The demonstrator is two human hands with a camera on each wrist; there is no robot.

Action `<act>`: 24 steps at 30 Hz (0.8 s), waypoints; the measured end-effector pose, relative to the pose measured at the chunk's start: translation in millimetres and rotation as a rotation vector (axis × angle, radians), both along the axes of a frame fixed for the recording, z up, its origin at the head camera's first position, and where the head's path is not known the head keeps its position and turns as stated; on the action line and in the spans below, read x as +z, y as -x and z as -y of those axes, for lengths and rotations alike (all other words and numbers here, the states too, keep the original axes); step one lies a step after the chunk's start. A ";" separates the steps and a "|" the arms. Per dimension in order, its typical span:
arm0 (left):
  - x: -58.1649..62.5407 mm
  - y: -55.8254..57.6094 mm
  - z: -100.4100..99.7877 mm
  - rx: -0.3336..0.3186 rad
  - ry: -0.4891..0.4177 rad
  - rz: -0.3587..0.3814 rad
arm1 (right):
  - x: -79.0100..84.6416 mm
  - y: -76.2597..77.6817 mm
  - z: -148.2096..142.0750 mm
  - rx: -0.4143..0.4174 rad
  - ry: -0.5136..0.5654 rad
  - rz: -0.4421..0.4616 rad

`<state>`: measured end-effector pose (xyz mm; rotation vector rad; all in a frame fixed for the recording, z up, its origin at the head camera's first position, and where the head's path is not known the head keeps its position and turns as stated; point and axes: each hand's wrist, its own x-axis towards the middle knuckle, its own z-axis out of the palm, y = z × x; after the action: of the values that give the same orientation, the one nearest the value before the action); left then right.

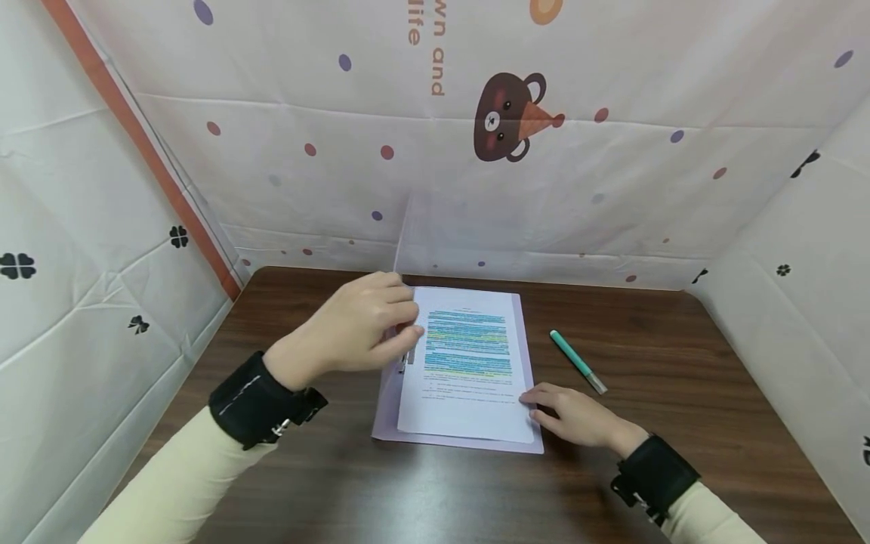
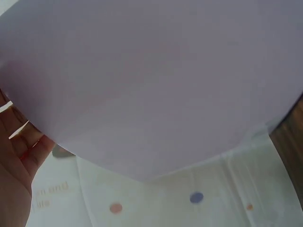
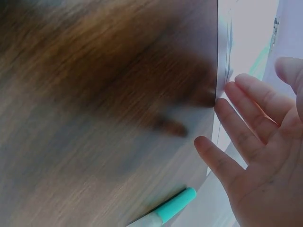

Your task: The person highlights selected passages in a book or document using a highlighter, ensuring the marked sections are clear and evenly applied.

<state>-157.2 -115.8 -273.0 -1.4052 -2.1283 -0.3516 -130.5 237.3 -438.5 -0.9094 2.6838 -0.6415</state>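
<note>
the left hand [image 1: 363, 321] is up in the air over the left edge of the folder [image 1: 387, 423], and its curled fingers pinch the clear cover sheet [image 1: 469, 230] that stands up from the folder's left side. in the left wrist view that cover [image 2: 156, 80] fills almost the whole picture, pale and smooth, with the fingers [image 2: 21, 142] at its left edge. the right hand [image 1: 578, 415] lies flat on the table [image 1: 340, 491] with its fingers straight, and the fingertips press on the lower right corner of the paper [image 1: 469, 363]. in the right wrist view the fingers [image 3: 241, 118] are spread and touch the edge of the sheets [image 3: 222, 61]. the paper lies on the light purple folder in the middle of the table, and it has lines of small print marked in blue, green and yellow. a little metal clip [image 1: 405, 361] sits at the left side of the paper, just under the left hand. a green pen [image 1: 578, 363] lies on the brown wood just to the right of the folder, near the right hand but not touching it. both arms wear cream sleeves and a black band [image 1: 254, 400] at the wrist. white cloth walls [image 1: 612, 151] with dots and a little bear picture [image 1: 510, 117] stand around the table.
</note>
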 end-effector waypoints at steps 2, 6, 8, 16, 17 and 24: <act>-0.3 0.2 8.0 0.013 -0.020 0.012 | 0.6 0.4 -1.2 -0.013 -0.008 -0.006; -0.9 -1.4 22.0 0.034 -0.051 0.029 | 1.0 1.3 -4.8 -0.011 0.004 -0.020; -1.4 -2.8 28.1 0.042 -0.062 0.033 | 1.2 1.2 -5.7 -0.008 0.009 -0.025; -4.1 -7.2 50.5 0.082 -0.086 0.097 | 1.5 1.6 -3.4 -0.017 -0.007 -0.072; -4.3 -7.4 53.1 0.083 -0.092 0.106 | 1.1 1.8 -3.5 -0.021 -0.014 -0.080; -5.8 -7.3 68.6 0.040 -0.140 0.130 | -1.4 2.9 -7.1 -0.019 -0.075 -0.154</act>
<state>-149.9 -184.4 -278.8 -1.2888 -2.1853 -0.5789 -133.4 244.4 -439.9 -0.9505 2.8340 -0.4900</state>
